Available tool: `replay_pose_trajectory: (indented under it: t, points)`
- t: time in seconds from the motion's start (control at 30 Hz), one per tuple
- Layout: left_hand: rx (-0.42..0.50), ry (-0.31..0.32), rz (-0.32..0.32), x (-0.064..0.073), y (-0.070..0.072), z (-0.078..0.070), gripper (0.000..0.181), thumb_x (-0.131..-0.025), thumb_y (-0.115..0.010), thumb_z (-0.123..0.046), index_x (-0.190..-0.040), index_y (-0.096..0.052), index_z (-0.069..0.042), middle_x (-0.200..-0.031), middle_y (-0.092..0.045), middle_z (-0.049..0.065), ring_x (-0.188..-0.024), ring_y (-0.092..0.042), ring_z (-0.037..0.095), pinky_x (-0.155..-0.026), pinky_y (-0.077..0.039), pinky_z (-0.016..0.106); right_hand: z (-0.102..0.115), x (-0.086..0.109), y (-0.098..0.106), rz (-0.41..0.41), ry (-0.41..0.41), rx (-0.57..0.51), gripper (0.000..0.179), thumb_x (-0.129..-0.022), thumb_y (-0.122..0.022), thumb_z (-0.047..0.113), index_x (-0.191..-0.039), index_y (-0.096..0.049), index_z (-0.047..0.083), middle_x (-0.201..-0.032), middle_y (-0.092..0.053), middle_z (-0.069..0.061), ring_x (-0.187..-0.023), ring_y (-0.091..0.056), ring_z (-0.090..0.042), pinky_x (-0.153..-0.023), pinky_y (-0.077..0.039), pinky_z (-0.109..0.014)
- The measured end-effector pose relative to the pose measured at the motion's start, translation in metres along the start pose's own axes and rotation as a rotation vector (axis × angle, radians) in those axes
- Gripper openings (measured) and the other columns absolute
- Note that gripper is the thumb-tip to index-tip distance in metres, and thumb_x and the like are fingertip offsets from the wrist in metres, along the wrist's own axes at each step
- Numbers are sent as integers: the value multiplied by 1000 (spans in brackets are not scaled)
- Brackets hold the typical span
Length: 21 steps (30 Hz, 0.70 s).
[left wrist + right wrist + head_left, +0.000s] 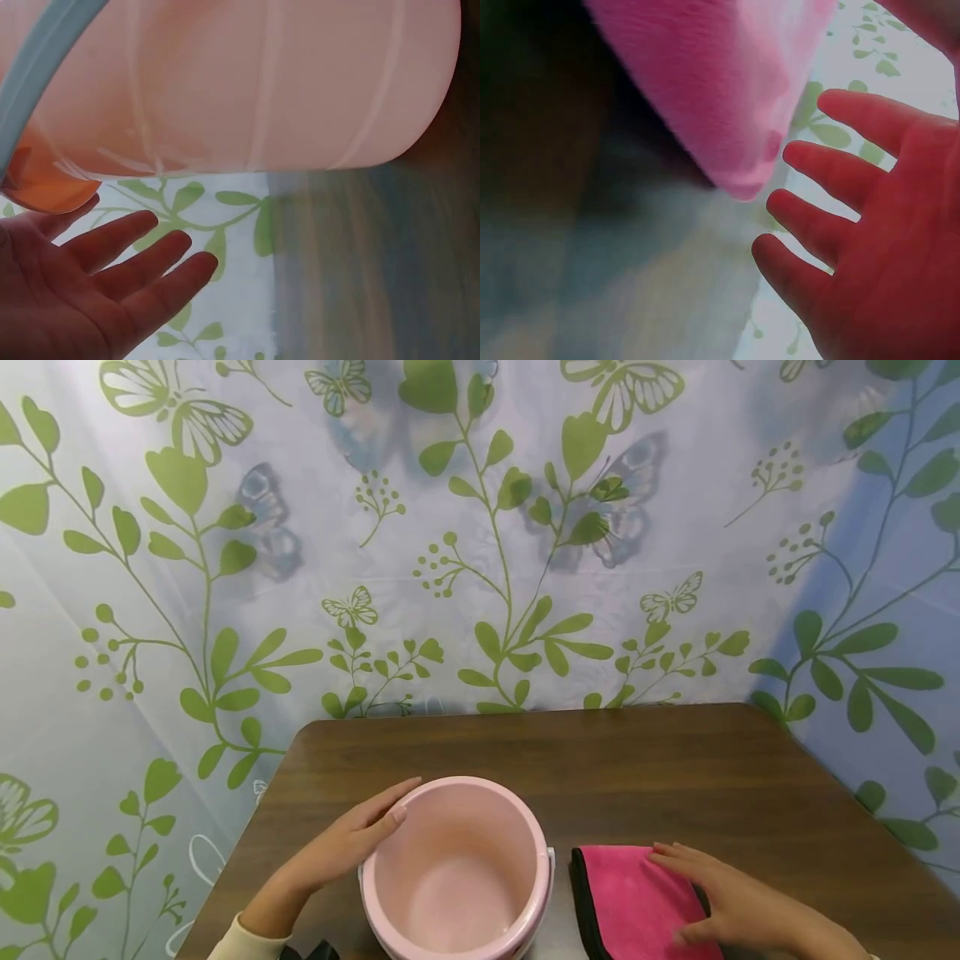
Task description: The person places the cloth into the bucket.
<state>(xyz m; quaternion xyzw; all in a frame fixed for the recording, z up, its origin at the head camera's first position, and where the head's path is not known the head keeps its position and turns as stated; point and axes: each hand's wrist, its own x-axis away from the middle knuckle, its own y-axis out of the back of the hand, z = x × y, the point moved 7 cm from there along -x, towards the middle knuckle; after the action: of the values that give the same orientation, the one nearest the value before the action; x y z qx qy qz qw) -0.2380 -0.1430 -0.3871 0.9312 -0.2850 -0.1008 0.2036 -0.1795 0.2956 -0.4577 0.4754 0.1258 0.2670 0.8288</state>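
A pink bucket [450, 827] stands upright on the table, looking empty inside. My left hand [337, 847] lies against the left side of its rim, fingers extended. In the left wrist view, the left hand [90, 289] has its fingers spread beside the bucket wall [225, 82], near the pale handle [37, 75]. To the bucket's right is a folded bright pink cloth [637, 902] with black edging. Over the cloth's right side is my right hand [738, 893]; its fingers are loosely extended and grip nothing. The right wrist view shows the cloth [705, 82] beside the spread fingers [802, 217].
The dark wooden table [637, 760] has rounded back corners. Behind it hangs a pale curtain [300, 635] printed with green leaves and butterflies, which also runs along both sides. A small black object [321, 952] shows at the bottom edge near the left sleeve [243, 941].
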Motion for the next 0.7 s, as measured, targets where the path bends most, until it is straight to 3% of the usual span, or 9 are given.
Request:
replay_pose_trajectory:
  t: [0.07, 0.17, 0.33, 0.43, 0.57, 0.7]
  points:
    - [40, -6, -2, 0, -2, 1, 51, -110, -45, -24, -157, -37, -7, -158, -38, 15, -143, -33, 35, -102, -41, 21, -2, 4, -4, 12, -6, -21, 82, -83, -81, 47, -150, -50, 9, -151, -45, -22, -134, -45, -33, -89, -53, -32]
    - [95, 2, -15, 1, -3, 5, 51, -110, -45, -24, -157, -37, -6, -159, -37, 15, -142, -34, 35, -101, -43, 22, -5, 9, -12, 52, -58, -96, 81, -84, -81, 42, -153, -47, 14, -155, -38, -21, -133, -43, -29, -85, -53, -28]
    - [144, 36, -72, 2, -5, 14, 50, -110, -45, -27, -157, -40, -11, -160, -36, 10, -143, -34, 26, -102, -40, 21, -7, 11, -20, 78, -133, -184, 89, -80, -85, 39, -155, -43, 15, -159, -29, -23, -133, -36, -50, -81, -55, -29]
    - [220, 57, -91, 3, -7, 18, 50, -110, -45, -27, -157, -40, -12, -160, -37, 10, -140, -40, 20, -102, -42, 23, -8, 11, -24, 78, -168, -244, 96, -76, -88, 40, -156, -41, 14, -160, -26, -26, -133, -30, -59, -78, -58, -33]
    - [345, 74, -94, 4, -11, 22, 51, -110, -45, -27, -158, -37, -11, -158, -38, 13, -130, -51, 16, -98, -49, 30, -9, 10, -26, 52, -170, -231, 98, -75, -88, 44, -156, -42, 14, -159, -28, -26, -133, -30, -59, -77, -58, -32]
    - [393, 63, -96, 4, -12, 23, 52, -110, -44, -26, -158, -36, -7, -156, -40, 15, -127, -55, 18, -96, -51, 32, -10, 10, -26, 12, -134, -145, 93, -76, -87, 45, -155, -45, 19, -157, -34, -22, -131, -36, -54, -78, -56, -26]
